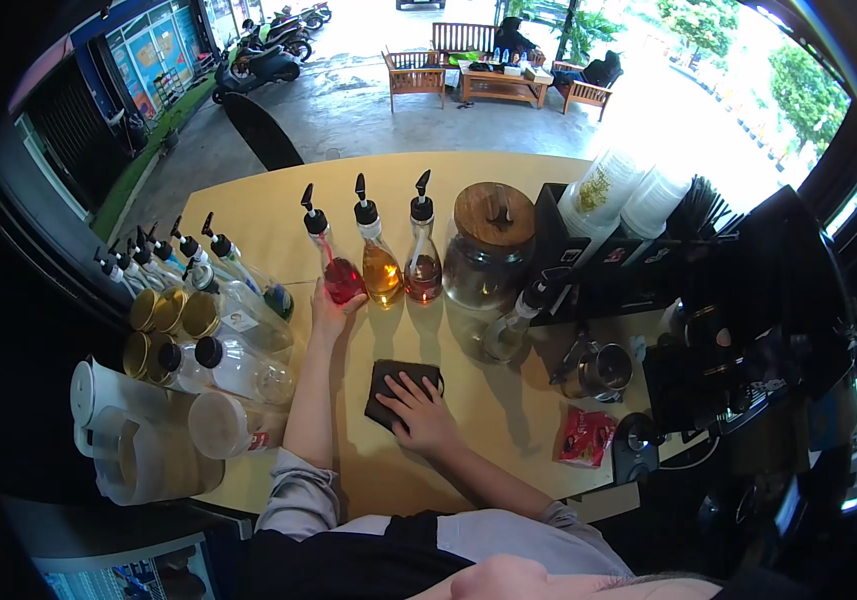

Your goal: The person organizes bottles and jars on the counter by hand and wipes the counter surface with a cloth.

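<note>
One red-filled bottle (344,280) sits in grasping left fingers (320,292); dark cloth (423,370) lies under spread right fingers (416,391).

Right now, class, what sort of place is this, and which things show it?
Probably a café or drinks stall: pump bottles with coloured contents, stacked clear cups and a lidded jar suggest drinks are made here.
</note>
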The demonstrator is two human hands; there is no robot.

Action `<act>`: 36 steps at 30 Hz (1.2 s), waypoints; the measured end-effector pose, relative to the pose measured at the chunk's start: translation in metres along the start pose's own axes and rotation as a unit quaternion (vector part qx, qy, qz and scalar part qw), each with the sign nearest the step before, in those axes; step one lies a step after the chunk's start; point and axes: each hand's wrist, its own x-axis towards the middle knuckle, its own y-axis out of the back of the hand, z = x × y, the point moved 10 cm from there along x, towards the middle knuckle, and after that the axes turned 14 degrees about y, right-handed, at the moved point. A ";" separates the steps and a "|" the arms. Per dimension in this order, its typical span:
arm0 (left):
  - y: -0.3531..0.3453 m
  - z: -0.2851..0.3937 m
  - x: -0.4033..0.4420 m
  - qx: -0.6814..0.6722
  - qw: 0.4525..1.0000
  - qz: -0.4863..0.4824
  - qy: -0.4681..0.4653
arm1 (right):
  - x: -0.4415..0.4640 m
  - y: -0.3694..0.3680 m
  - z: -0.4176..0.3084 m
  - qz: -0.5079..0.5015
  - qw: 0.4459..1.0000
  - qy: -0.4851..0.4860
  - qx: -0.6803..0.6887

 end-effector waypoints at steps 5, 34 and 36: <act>0.006 -0.008 0.007 0.076 0.995 0.045 -0.039 | 0.002 0.005 -0.001 0.018 1.000 0.009 -0.004; 0.050 0.021 -0.244 0.303 0.950 0.052 0.050 | 0.030 -0.010 -0.025 -0.024 0.999 0.022 -0.006; 0.067 0.027 -0.268 0.312 0.946 0.068 0.059 | 0.047 -0.015 -0.031 0.008 1.000 0.021 -0.002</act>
